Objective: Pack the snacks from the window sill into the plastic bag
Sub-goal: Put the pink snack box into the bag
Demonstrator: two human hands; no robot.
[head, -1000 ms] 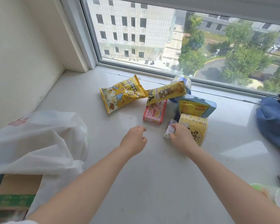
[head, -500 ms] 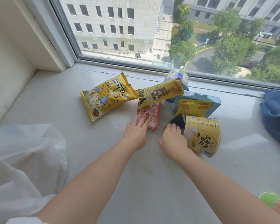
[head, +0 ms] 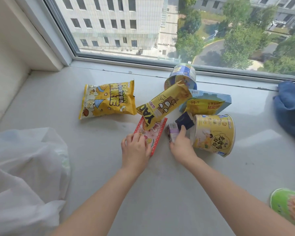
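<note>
— Head camera, that moment: where were your hands?

— Both were out over the window sill (head: 160, 193). My left hand (head: 136, 149) lay on the near end of the red-and-white dotted packet (head: 156, 133), fingers bent over its edge (whether they had really gripped it, I could not tell). My right hand (head: 181, 145) was curled round a small purple packet (head: 173, 132), with the forefinger stretched up against a dark blue sachet (head: 184, 120).

— And the other snacks?

— Just beside my right hand a yellow noodle cup (head: 215, 133) lay on its side. Behind it sat a flat blue box (head: 209, 103), and a blue cup (head: 181, 77) lay tipped against the window frame. A long yellow YAO packet (head: 163, 103) leaned across the dotted packet, and a yellow popcorn bag (head: 107, 99) lay flat to the left, apart from the heap.

— The bag?

— My white plastic bag (head: 24, 176) slumped at the near left, well apart from the snacks.
</note>
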